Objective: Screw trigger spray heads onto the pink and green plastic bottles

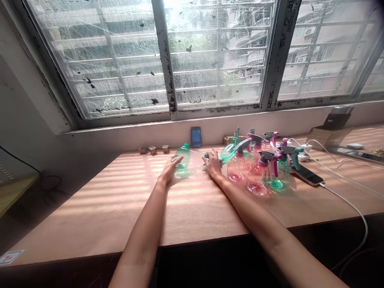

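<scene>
A translucent green bottle (pixel 186 153) without a spray head stands upright on the wooden table, tilted slightly if at all. My left hand (pixel 171 167) is closed around its left side. To the right, my right hand (pixel 213 165) curls over a dark teal spray head (pixel 206 155), which is mostly hidden under the fingers. Just beyond that hand, a clear green bottle (pixel 228 153) lies on its side. Close by on the right stand several pink and green spray bottles (pixel 257 188) with trigger heads fitted.
Small wooden pieces (pixel 153 150) sit along the back edge. A small blue-screened device (pixel 196 137) leans on the wall below the window. On the right lie a phone (pixel 309 175), a white cable (pixel 354 205) and a charger (pixel 303 156). The table's front edge (pixel 204 241) runs under my forearms.
</scene>
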`<action>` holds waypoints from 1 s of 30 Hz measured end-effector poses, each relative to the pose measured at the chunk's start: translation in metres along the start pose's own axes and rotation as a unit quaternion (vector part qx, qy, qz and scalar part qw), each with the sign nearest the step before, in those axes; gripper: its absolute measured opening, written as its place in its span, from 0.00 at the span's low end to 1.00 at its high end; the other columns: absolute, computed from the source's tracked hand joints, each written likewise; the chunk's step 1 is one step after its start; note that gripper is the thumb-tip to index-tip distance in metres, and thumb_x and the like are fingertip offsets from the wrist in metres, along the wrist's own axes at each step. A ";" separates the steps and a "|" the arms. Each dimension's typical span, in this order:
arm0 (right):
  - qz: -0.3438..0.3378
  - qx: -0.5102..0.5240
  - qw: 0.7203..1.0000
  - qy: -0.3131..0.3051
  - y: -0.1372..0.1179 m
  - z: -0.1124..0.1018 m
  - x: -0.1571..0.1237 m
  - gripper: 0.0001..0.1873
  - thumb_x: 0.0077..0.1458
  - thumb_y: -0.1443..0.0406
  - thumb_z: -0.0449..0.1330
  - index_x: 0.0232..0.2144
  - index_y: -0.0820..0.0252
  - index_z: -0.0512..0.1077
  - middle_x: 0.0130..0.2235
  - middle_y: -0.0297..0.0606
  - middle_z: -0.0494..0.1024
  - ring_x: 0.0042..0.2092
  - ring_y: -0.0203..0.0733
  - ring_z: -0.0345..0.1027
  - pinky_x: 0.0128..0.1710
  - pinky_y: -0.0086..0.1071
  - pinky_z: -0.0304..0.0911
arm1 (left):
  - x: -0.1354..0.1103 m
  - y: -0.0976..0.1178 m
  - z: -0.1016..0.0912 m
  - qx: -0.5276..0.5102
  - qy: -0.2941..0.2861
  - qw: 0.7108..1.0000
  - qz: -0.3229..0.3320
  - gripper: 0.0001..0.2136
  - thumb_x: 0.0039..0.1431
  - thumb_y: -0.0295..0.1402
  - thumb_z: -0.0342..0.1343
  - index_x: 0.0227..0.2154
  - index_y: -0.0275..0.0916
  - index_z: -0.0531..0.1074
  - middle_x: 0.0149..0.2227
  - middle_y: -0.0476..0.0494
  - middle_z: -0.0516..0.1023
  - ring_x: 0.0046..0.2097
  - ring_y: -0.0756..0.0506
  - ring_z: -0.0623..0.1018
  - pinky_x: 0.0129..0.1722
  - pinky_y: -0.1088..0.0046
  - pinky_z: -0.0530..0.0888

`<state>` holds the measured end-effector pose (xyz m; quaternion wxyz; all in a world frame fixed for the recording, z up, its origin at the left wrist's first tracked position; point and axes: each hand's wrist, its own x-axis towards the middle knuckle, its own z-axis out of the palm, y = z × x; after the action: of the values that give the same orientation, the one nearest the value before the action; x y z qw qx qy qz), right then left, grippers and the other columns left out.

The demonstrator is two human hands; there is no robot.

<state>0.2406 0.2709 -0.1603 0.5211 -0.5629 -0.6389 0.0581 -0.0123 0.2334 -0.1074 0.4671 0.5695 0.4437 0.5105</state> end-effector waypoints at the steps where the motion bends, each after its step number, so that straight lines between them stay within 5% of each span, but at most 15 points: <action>1: 0.002 0.013 1.000 0.022 0.003 0.001 0.003 0.19 0.74 0.59 0.68 0.62 0.56 0.77 0.68 0.47 0.76 0.65 0.57 0.75 0.64 0.57 0.74 | 0.001 -0.001 -0.001 -0.022 0.008 1.000 -0.001 0.21 0.74 0.43 0.64 0.63 0.40 0.75 0.64 0.35 0.79 0.59 0.36 0.82 0.59 0.49 0.83; 10: 0.000 0.077 0.989 0.130 0.020 0.007 0.008 0.17 0.74 0.58 0.67 0.60 0.57 0.78 0.63 0.46 0.80 0.59 0.53 0.79 0.59 0.53 0.78 | 0.009 -0.003 -0.001 -0.106 0.065 0.992 -0.004 0.21 0.74 0.45 0.64 0.63 0.39 0.75 0.62 0.35 0.80 0.58 0.37 0.83 0.57 0.49 0.83; 24: -0.007 0.094 0.988 0.122 0.022 -0.006 -0.001 0.19 0.73 0.58 0.69 0.61 0.57 0.78 0.67 0.47 0.77 0.65 0.57 0.75 0.65 0.58 0.73 | 0.015 -0.013 -0.002 -0.085 0.176 0.980 0.030 0.21 0.75 0.45 0.63 0.63 0.40 0.76 0.63 0.36 0.80 0.58 0.37 0.83 0.58 0.49 0.83; 30: -0.013 0.134 0.987 0.086 0.014 -0.014 -0.001 0.18 0.73 0.58 0.69 0.60 0.57 0.78 0.67 0.47 0.77 0.65 0.57 0.74 0.65 0.58 0.72 | 0.010 -0.008 -0.001 -0.090 0.174 0.980 0.032 0.21 0.74 0.45 0.64 0.63 0.40 0.76 0.64 0.35 0.79 0.60 0.36 0.82 0.60 0.47 0.82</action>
<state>0.2596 0.2674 -0.1638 0.6458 -0.4825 -0.5851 0.0877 -0.0124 0.2442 -0.1134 0.4153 0.4411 0.4518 0.6548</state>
